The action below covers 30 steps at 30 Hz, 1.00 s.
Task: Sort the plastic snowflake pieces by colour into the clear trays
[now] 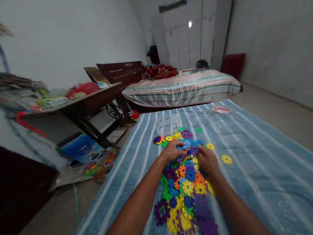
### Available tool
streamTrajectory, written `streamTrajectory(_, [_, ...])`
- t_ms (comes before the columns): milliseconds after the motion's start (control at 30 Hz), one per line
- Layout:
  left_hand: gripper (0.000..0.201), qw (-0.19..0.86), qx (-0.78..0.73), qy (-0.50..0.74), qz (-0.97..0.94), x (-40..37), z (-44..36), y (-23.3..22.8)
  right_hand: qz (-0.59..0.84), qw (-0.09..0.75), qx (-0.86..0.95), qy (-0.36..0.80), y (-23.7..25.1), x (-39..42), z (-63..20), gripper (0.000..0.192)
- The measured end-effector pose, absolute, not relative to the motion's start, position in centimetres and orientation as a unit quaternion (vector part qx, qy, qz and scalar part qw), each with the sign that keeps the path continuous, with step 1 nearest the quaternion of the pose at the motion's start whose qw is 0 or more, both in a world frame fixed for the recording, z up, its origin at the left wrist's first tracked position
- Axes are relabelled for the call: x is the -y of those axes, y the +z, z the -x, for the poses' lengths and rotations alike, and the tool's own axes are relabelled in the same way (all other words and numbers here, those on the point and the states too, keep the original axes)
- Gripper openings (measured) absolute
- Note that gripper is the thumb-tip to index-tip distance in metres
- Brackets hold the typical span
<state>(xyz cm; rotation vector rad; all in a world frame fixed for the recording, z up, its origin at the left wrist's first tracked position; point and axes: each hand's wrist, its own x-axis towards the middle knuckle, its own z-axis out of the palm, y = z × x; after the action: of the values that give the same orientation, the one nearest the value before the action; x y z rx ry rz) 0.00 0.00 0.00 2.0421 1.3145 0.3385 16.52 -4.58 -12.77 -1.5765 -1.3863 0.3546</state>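
Observation:
A long heap of colourful plastic notched discs point(187, 188) lies on the striped bed cover, in yellow, blue, green, orange and purple. Over its far part, my left hand point(172, 150) curls its thumb and index finger round a blue notched disc point(187, 144). Just to the right, my right hand point(207, 160) has its fingers closed at the edge of a purple notched disc point(193, 150); its fingertips are partly hidden. Larger purple toothed pieces point(203, 210) lie at the near end of the heap. Single discs, such as a yellow disc point(226, 159), lie apart on the right.
Beyond the heap stands a clear plastic box point(167, 125). A transparent sheet and a red-and-white card point(220, 110) rest on the striped cover point(259, 156). To the left is a cluttered sewing table point(83, 98), with bags on the floor below. Another bed point(181, 91) stands behind.

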Motion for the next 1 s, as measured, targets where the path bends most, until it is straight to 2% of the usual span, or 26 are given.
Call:
streamTrajectory(167, [0.020,0.268,-0.389,0.009,-0.881,1.4,-0.8,1.0,0.646,0.518,0.535,0.167,-12.7,4.3,-16.5,0.038])
streamTrajectory(267, [0.013,0.210,-0.406,-0.017,-0.889,1.7,-0.3,1.1,0.636,0.560,0.491,0.205,-12.5,4.3,-16.6,0.037])
streamTrajectory(433, [0.028,0.106,-0.478,0.032,-0.871,0.0,-0.9,0.5,0.626,0.599,0.447,0.223,-12.0,4.4,-16.6,0.036])
streamTrajectory(600, [0.050,0.114,-0.454,-0.032,-0.883,0.7,-2.9,-1.1,0.634,0.611,0.424,0.212,-11.5,4.5,-16.9,0.036])
streamTrajectory(833, [0.024,0.077,-0.429,-0.005,-0.900,4.1,1.6,-2.0,0.677,0.588,0.409,0.170,-11.5,4.5,-18.1,0.043])
streamTrajectory(933, [0.028,0.086,-0.447,0.052,-0.889,5.1,4.9,-2.5,0.695,0.566,0.413,0.162,-11.5,4.3,-18.5,0.046])
streamTrajectory(1000, [0.039,0.091,-0.463,0.091,-0.877,6.3,6.8,-3.0,0.700,0.550,0.426,0.158,-11.5,4.3,-18.5,0.047])
